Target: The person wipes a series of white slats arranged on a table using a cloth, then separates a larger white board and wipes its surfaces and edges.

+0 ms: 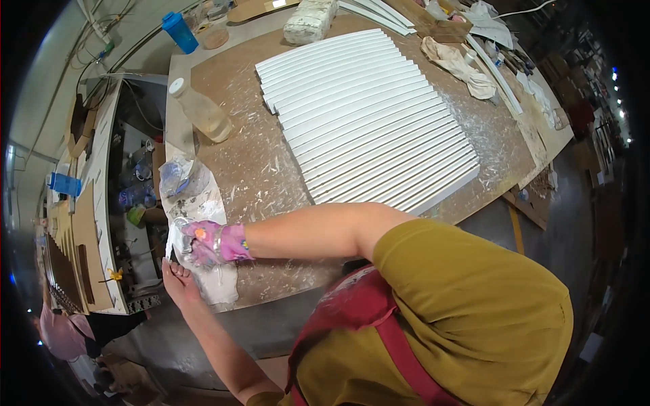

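Observation:
At the table's left edge, my bare left hand [179,279] pinches the lower end of a thin white strip [169,245]. My right hand [206,242], in a pink patterned glove, reaches across to the strip's upper part. Its fingers are curled closed beside the strip and smeared white and grey; what they hold is hidden. Under both hands lies a stained white sheet [218,279], with a bluish crumpled piece [177,177] at its far end. Many long white slats [365,115] lie side by side in the middle of the table.
A cloudy plastic bottle [202,111] and a blue cup [179,32] stand at the left. At the back lie a wrapped white bundle [311,20] and a cream cloth [460,64]. A shelf unit [108,203] is left of the table [250,176]; another person [64,331] is beyond it.

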{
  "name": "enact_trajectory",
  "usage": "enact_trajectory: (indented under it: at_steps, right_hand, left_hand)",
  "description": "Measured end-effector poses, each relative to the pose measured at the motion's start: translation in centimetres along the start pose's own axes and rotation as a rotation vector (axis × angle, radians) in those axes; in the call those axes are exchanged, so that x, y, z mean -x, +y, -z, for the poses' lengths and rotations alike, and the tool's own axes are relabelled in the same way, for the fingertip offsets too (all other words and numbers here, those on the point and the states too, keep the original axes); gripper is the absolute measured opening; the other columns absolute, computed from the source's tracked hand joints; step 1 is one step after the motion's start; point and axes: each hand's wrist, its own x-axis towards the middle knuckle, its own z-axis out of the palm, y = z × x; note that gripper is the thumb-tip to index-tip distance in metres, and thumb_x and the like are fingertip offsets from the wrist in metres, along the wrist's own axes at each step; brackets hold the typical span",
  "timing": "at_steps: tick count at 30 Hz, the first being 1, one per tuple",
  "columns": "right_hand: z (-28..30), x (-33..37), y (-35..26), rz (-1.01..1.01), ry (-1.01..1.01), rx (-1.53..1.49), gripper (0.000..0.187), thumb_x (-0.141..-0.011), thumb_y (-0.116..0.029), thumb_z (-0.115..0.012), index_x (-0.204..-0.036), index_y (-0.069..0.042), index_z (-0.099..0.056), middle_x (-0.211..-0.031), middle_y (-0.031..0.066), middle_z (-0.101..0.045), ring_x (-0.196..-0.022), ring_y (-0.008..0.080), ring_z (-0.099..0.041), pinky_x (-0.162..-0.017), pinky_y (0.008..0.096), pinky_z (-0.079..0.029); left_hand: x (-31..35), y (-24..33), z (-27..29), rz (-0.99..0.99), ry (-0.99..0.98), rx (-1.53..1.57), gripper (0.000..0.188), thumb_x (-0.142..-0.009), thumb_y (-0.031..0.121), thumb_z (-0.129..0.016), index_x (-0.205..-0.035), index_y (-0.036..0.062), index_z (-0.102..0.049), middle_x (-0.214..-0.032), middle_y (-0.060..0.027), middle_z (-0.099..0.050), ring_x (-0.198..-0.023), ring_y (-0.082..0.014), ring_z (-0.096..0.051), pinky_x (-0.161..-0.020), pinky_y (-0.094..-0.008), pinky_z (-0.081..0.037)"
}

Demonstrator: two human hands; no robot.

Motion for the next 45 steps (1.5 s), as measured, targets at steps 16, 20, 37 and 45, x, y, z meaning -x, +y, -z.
enact_trajectory:
  at_steps: [16, 20, 37, 45]
  right_hand:
    - [-1.0, 5.7, -4.4, 0.351, 0.080, 1.002, 0.047, -0.093, -0.034, -0.057, -0.127, -0.003, -0.049, -0.097, 0.0099, -0.063, -0.076, 0.0208, -0.062, -0.070, 0.0339, -0.053]
    - [-3.4, 4.2, -4.7, 0.723, 0.062, 1.986, 0.042, -0.094, -0.031, -0.052, -0.127, -0.005, -0.049, -0.104, 0.0172, -0.061, -0.091, 0.0296, -0.062, -0.079, 0.0409, -0.050]
    - [-1.8, 2.0, -6.1, 0.078, 0.306, 0.737, 0.025, -0.092, -0.038, -0.058, -0.088, -0.014, -0.057, -0.069, -0.0003, -0.054, -0.056, 0.0132, -0.047, -0.049, 0.0299, -0.038]
    - [-0.9, 1.3, -4.0, 0.025, 0.191, 0.286, 0.024, -0.092, -0.035, -0.056, -0.091, -0.011, -0.057, -0.071, 0.0042, -0.055, -0.056, 0.0192, -0.050, -0.051, 0.0342, -0.045]
  left_hand:
    - [3.0, -3.1, -2.9, -0.283, 0.222, -0.162, 0.023, -0.094, 0.017, -0.056, -0.074, 0.0101, -0.048, -0.063, 0.0052, -0.040, -0.054, -0.0045, -0.034, -0.049, -0.0210, -0.028]
    - [3.4, -2.7, -3.6, -0.400, 0.223, -0.262, 0.023, -0.094, 0.015, -0.055, -0.073, 0.0064, -0.051, -0.063, 0.0056, -0.040, -0.055, -0.0048, -0.033, -0.051, -0.0227, -0.027]
    - [4.0, -0.8, -2.8, -0.303, 0.223, -0.004, 0.027, -0.095, 0.015, -0.055, -0.072, 0.0128, -0.043, -0.062, 0.0062, -0.038, -0.052, -0.0045, -0.034, -0.049, -0.0209, -0.029]
    - [3.4, -4.9, -3.4, -0.191, 0.172, 0.216, 0.018, -0.093, 0.011, -0.055, -0.078, 0.0095, -0.046, -0.066, 0.0024, -0.041, -0.055, -0.0064, -0.036, -0.051, -0.0214, -0.031]
